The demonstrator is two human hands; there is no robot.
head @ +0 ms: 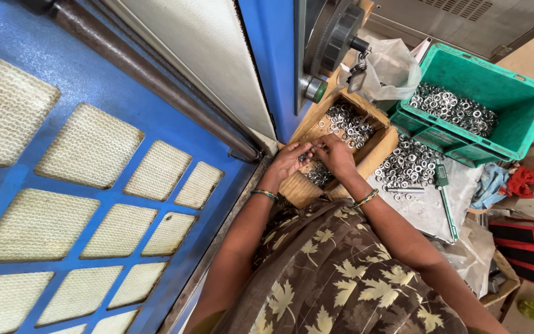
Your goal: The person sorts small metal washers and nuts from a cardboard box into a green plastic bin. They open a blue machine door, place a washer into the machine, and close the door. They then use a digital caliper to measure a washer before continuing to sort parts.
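Observation:
My left hand (290,161) and my right hand (336,154) meet over a cardboard box (375,151), fingertips together. Between the fingers of both hands sit small shiny metal rings (305,155). The box below holds several more of these metal rings (348,124), with a darker pile of rings (319,174) just under my hands. Each wrist wears a thin coloured bangle.
A green plastic crate (514,99) with many metal rings stands at the right. More rings (406,166) lie on a plastic sheet beside a green-handled tool (445,199). A large blue machine panel (94,93) with mesh fills the left. A clear plastic bag (390,68) lies behind the box.

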